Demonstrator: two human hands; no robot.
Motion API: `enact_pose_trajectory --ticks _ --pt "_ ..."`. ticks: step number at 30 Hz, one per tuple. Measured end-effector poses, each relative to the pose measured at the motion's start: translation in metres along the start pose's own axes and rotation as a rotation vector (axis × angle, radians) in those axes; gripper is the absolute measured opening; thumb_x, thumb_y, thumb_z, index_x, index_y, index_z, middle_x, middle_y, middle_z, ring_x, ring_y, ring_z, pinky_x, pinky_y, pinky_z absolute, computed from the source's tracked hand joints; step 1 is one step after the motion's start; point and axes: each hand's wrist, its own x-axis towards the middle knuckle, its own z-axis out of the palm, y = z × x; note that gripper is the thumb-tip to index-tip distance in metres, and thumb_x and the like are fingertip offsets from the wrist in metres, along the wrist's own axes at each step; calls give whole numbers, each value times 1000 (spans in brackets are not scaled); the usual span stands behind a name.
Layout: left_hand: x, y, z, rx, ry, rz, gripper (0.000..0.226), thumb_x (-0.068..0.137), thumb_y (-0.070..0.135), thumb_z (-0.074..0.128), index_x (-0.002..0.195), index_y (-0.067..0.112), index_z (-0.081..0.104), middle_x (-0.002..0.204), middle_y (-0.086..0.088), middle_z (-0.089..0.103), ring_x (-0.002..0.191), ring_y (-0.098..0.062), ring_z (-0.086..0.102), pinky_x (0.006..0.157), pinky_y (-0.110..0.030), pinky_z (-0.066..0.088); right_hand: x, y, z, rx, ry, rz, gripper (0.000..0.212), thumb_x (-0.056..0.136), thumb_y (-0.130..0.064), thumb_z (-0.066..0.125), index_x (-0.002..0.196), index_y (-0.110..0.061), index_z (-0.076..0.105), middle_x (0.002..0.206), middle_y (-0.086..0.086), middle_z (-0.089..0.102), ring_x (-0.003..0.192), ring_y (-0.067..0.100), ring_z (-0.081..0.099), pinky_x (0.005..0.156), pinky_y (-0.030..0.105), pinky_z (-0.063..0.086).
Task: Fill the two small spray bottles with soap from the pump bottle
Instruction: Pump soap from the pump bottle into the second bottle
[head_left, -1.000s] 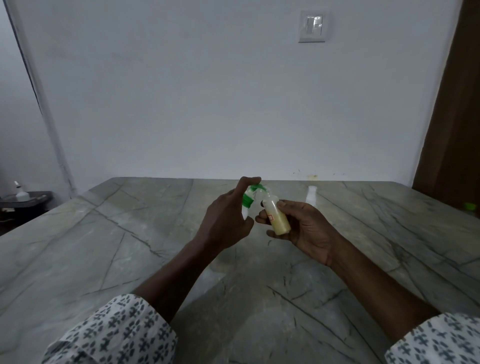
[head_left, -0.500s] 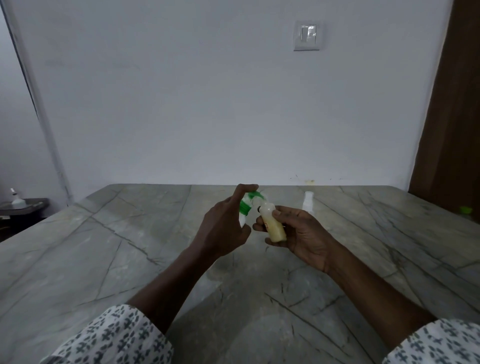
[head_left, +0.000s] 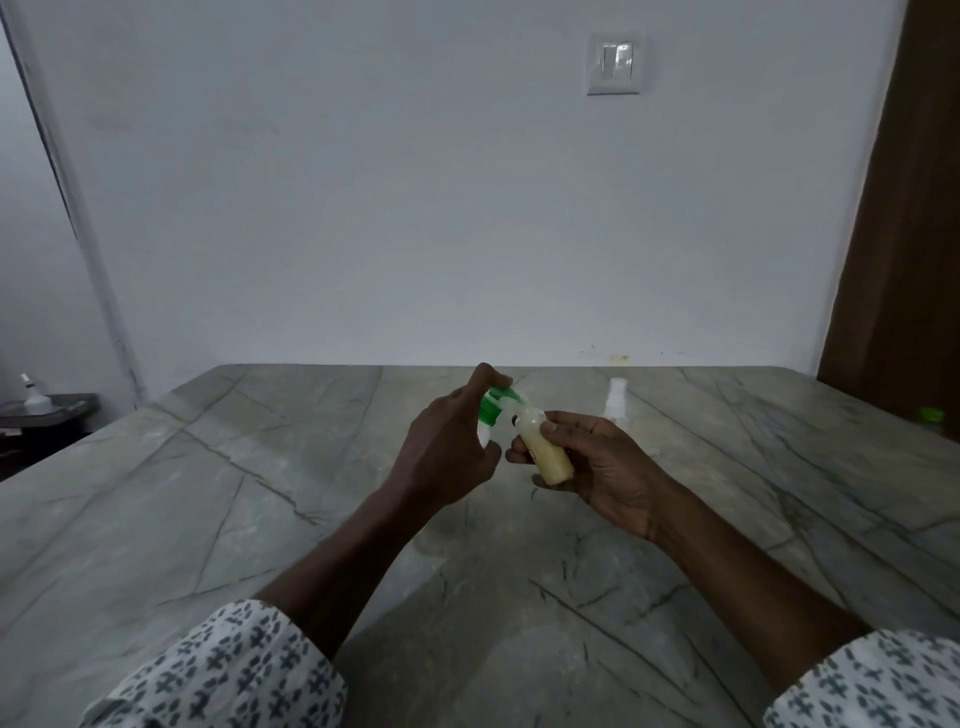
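My right hand (head_left: 597, 467) grips a small clear spray bottle (head_left: 545, 452), tilted, with pale yellow soap inside and its open neck pointing up-left. My left hand (head_left: 447, 447) holds the pump bottle (head_left: 493, 408), whose green pump head shows above my fingers, with my index finger resting on top of the pump. The pump's nozzle meets the small bottle's neck. The pump bottle's body is mostly hidden behind my left hand. A second small clear spray bottle (head_left: 616, 402) with a white top stands upright on the stone table (head_left: 208, 493), just behind my right hand.
A white wall runs along the table's far edge. A small green object (head_left: 930, 414) lies at the table's right edge near a brown door. A dark side surface (head_left: 47, 413) with a white bottle sits at far left.
Both hands stay together with the nozzle at the bottle's neck. The small bottle has tilted slightly more; the view shifted a little.
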Motion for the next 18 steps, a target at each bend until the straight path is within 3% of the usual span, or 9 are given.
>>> enact_pose_trajectory --ticks 4,10,15,18 --pt "-2 -1 1 12 21 8 70 75 13 74 133 26 38 107 -1 67 57 -3 48 54 -12 37 0 -2 1 14 -12 -18 20 97 -13 51 111 -10 65 102 14 74 102 28 70 76 36 50" --pt "-4 -5 -2 -132 109 32 87 71 9 76 141 27 28 102 -1 66 66 -11 60 62 -26 57 0 -3 2 35 -29 -40 23 96 -13 52 114 -8 66 107 17 73 103 28 70 78 37 50" --pt "-4 3 0 -328 241 47 83 71 -1 76 140 12 33 101 12 61 86 7 62 76 -4 48 2 -1 1 56 -19 -46 26 97 -13 52 119 -6 64 110 17 73 102 27 71 79 36 53" --pt "-2 -1 -2 -341 311 -14 84 71 -4 73 142 16 31 99 4 64 86 0 62 73 -3 46 2 -1 1 52 -8 -53 25 96 -13 53 118 -7 64 112 17 72 103 27 70 77 35 54"
